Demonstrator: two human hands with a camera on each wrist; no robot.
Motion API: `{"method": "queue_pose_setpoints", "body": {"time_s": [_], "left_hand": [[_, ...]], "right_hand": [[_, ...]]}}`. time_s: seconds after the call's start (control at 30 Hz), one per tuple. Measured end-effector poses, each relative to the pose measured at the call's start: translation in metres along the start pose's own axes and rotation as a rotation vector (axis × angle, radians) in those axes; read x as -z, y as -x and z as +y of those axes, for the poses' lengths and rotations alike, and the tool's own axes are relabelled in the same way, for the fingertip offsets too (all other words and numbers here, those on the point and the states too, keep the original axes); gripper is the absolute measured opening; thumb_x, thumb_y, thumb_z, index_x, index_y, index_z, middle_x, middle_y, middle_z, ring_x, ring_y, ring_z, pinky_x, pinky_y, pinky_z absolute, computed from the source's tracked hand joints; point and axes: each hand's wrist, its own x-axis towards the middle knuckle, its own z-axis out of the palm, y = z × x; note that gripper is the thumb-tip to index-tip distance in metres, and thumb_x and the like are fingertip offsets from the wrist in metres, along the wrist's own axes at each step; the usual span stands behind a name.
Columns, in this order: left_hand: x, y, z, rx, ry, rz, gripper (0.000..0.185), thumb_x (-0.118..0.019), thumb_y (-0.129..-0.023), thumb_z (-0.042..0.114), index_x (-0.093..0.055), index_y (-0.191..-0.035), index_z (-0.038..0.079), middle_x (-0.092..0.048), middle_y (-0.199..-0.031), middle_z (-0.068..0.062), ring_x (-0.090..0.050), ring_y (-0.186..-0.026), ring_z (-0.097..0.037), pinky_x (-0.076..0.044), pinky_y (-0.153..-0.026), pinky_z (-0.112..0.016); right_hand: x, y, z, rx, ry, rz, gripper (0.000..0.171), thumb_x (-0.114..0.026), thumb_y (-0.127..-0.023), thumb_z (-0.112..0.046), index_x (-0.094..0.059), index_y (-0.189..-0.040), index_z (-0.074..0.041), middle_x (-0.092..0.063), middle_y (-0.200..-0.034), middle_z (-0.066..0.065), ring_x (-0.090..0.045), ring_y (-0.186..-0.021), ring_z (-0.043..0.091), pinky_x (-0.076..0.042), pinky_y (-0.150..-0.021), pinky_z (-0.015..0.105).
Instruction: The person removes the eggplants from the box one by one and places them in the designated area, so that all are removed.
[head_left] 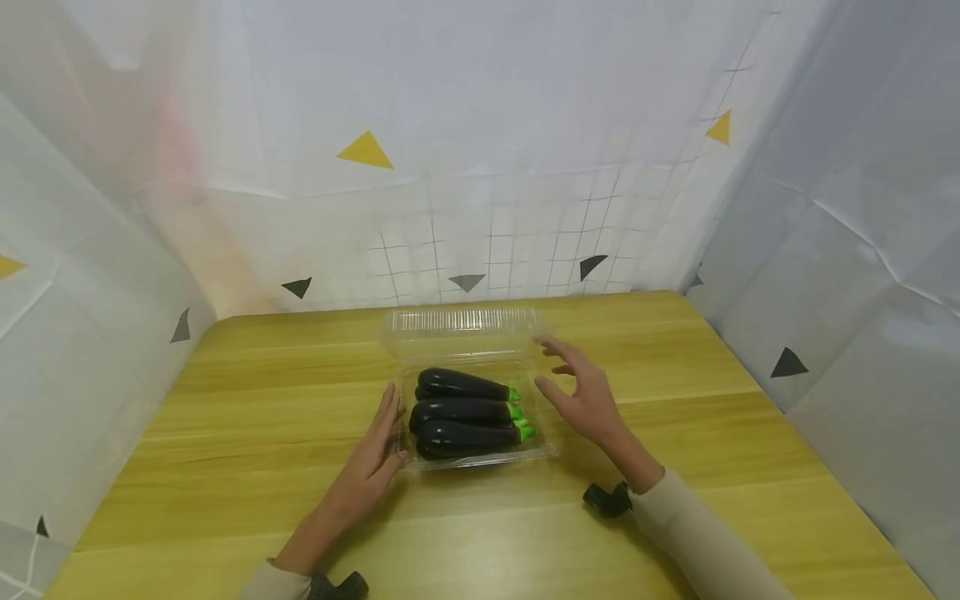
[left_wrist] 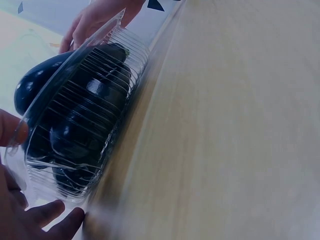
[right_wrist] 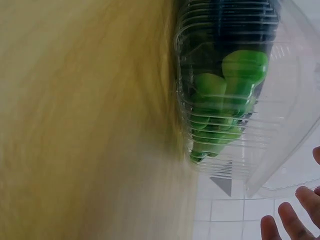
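Glossy dark-purple eggplants with bright green stem ends (head_left: 459,411) lie side by side in a clear, ribbed plastic box (head_left: 480,461) on a yellow wood-grain table (head_left: 285,442); at least three show on top, with more green ends peeking out beneath. All the stems point right, probably because lying parallel lets these long bodies fit across the tray. Its clear ribbed lid (head_left: 463,327) lies tipped back on the far side, seemingly joined along that edge, which leaves the tray uncovered. The left hand (head_left: 363,467) comes in from the near left with fingers extended along the box's left end and the thumb by the near corner, touching rather than clasping, perhaps to steady it. The right hand (head_left: 587,402) reaches in from the near right, fingers loosely spread and thumb wide apart from them, gripping nothing. Its fingertips are near the lid's right corner; whether they touch it, I cannot tell.
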Motion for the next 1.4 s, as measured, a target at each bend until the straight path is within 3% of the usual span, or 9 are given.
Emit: {"method": "queue_pose_setpoints", "body": {"time_s": [0.3, 0.47, 0.6, 0.77, 0.9, 1.17, 1.4], "left_hand": [[0.001, 0.000, -0.001, -0.038, -0.007, 0.008, 0.079, -0.057, -0.098, -0.005, -0.012, -0.163, -0.007, -0.005, -0.170, -0.026, -0.032, -0.146, -0.048, -0.012, -0.120, -0.021], [-0.001, 0.001, -0.002, -0.018, 0.000, 0.005, 0.080, -0.056, -0.096, -0.006, -0.012, -0.163, -0.007, -0.004, -0.171, -0.023, -0.031, -0.148, -0.044, -0.011, -0.121, -0.023], [-0.001, 0.001, -0.003, -0.007, -0.007, -0.004, 0.080, -0.055, -0.096, -0.006, -0.011, -0.163, -0.006, -0.001, -0.173, -0.017, -0.022, -0.153, -0.038, -0.007, -0.122, -0.025], [-0.001, 0.001, -0.002, -0.003, -0.017, -0.018, 0.080, -0.055, -0.098, -0.005, -0.010, -0.163, -0.005, 0.003, -0.173, -0.009, -0.010, -0.156, -0.034, -0.003, -0.123, -0.026], [-0.001, 0.001, -0.001, 0.008, -0.024, -0.026, 0.081, -0.055, -0.097, -0.004, -0.008, -0.164, -0.005, 0.004, -0.173, -0.008, -0.008, -0.156, -0.033, -0.002, -0.123, -0.027], [-0.002, 0.001, 0.000, 0.030, -0.009, -0.048, 0.083, -0.054, -0.097, -0.004, -0.006, -0.164, -0.005, 0.008, -0.173, -0.008, -0.005, -0.157, -0.033, -0.001, -0.122, -0.026], [-0.002, 0.001, 0.001, 0.025, -0.024, -0.045, 0.083, -0.055, -0.097, -0.003, -0.006, -0.164, -0.005, 0.008, -0.173, -0.009, -0.003, -0.157, -0.034, -0.001, -0.122, -0.025]], "right_hand": [[0.005, -0.006, -0.023, -0.082, -0.067, -0.074, 0.060, -0.070, -0.092, 0.010, -0.048, -0.148, 0.010, -0.053, -0.144, 0.031, -0.054, -0.124, 0.054, -0.051, -0.092, 0.068], [0.000, -0.003, 0.006, -0.112, -0.084, -0.096, 0.065, -0.070, -0.096, 0.003, -0.043, -0.155, 0.001, -0.050, -0.154, 0.020, -0.055, -0.128, 0.046, -0.052, -0.094, 0.065], [-0.005, -0.002, 0.026, -0.127, -0.103, -0.101, 0.069, -0.069, -0.098, -0.001, -0.039, -0.160, -0.006, -0.045, -0.159, 0.013, -0.054, -0.131, 0.043, -0.051, -0.094, 0.067], [0.000, -0.009, 0.006, -0.175, -0.150, -0.128, 0.069, -0.067, -0.098, 0.004, -0.036, -0.160, 0.000, -0.040, -0.160, 0.022, -0.052, -0.130, 0.050, -0.050, -0.096, 0.067], [0.001, -0.012, 0.002, -0.210, -0.163, -0.163, 0.071, -0.065, -0.099, 0.003, -0.033, -0.162, -0.002, -0.036, -0.163, 0.020, -0.052, -0.131, 0.049, -0.052, -0.097, 0.062], [-0.011, -0.010, 0.043, -0.220, -0.234, -0.187, 0.072, -0.061, -0.104, -0.002, -0.025, -0.165, -0.011, -0.025, -0.169, 0.010, -0.048, -0.136, 0.048, -0.046, -0.101, 0.066], [-0.014, -0.011, 0.055, -0.239, -0.251, -0.197, 0.071, -0.061, -0.105, -0.007, -0.025, -0.166, -0.013, -0.024, -0.170, 0.007, -0.051, -0.137, 0.038, -0.047, -0.105, 0.059]]}}
